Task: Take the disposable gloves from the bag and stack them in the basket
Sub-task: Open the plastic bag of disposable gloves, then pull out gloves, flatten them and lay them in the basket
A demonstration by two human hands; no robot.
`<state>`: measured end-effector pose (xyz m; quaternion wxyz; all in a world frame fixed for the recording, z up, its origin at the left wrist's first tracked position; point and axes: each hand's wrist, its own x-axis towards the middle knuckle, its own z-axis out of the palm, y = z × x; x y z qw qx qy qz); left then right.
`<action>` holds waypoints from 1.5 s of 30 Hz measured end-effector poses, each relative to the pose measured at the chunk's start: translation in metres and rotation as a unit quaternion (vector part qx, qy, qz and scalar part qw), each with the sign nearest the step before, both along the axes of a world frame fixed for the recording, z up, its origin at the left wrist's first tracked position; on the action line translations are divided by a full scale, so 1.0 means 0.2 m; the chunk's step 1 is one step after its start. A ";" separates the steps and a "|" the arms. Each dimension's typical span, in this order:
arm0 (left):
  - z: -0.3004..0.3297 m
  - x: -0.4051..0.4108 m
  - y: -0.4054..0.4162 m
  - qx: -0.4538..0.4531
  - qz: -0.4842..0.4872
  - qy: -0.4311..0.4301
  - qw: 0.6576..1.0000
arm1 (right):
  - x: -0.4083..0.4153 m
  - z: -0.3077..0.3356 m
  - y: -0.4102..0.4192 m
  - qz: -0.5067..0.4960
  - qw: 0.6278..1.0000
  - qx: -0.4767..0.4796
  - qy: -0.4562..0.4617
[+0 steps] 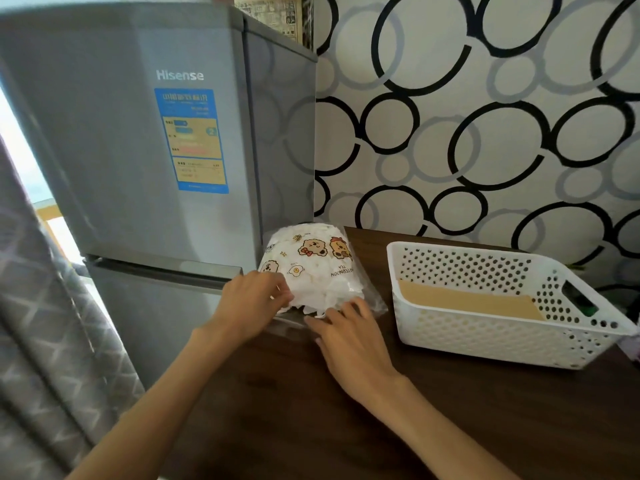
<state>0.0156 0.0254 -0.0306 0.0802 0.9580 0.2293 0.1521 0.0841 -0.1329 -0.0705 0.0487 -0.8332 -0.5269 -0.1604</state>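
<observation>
- At the centre of the frame, slightly low, the bag (311,268) of disposable gloves (325,289) sits on the dark wooden surface (450,410), hard against the grey fridge (156,150) on its left
- Printed with cartoon bears, the clear bag has its mouth turned toward the lower edge of the frame, and white gloves spill out there
- Left hand (249,299), centre-left, has its grip pinched on the bag's edge at the opening
- Right hand (349,337), just below and right of the bag, lies with fingers fairly straight on the loose film at the mouth; its grip looks open, holding nothing
- White perforated basket (502,334) stands apart at right of the frame, with only a tan sheet (467,299) inside and no gloves yet
- Likely step: opening the bag to draw gloves out
- To do it well, I would pin the film with the left hand, slide the right fingers under a flat bundle rather than a single glove, and pull slowly so the thin gloves stay aligned for stacking
</observation>
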 end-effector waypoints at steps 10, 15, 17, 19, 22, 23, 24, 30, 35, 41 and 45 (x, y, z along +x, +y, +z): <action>0.15 0.11 -0.01 -0.096 0.058 -0.227 0.967 | 0.06 -0.03 -0.07 0.037 0.999 0.015 0.013; 0.09 0.13 -0.10 -0.079 0.107 -0.339 0.931 | 0.04 -0.03 -0.08 0.034 0.998 0.038 0.035; 0.03 0.14 -0.13 -0.102 0.098 -0.371 0.918 | 0.05 -0.04 -0.09 0.026 0.996 0.055 0.059; -0.04 0.15 -0.14 -0.132 0.083 -0.374 0.914 | 0.06 -0.03 -0.09 0.002 0.991 0.104 0.081; -0.11 0.19 -0.13 -0.212 0.093 -0.343 0.911 | 0.07 0.02 -0.08 -0.070 0.977 0.179 0.090; -0.12 0.20 -0.12 -0.243 0.101 -0.333 0.905 | 0.08 0.03 -0.08 -0.087 0.976 0.179 0.091; -0.12 0.20 -0.11 -0.272 0.108 -0.327 0.899 | 0.09 0.05 -0.07 -0.100 0.976 0.169 0.097; -0.14 0.16 -0.02 -0.364 0.024 -0.303 0.880 | 0.11 0.09 0.11 -0.092 0.981 0.143 0.095; -0.18 0.10 0.02 -0.403 -0.136 -0.262 0.866 | 0.14 0.07 0.14 -0.079 0.979 0.161 0.094; -0.22 0.12 0.03 -0.398 -0.116 -0.248 0.876 | 0.10 0.03 0.01 0.003 0.977 0.180 0.113; -0.24 0.11 0.03 -0.383 -0.112 -0.224 0.889 | 0.14 0.04 -0.06 -0.016 0.938 0.275 0.212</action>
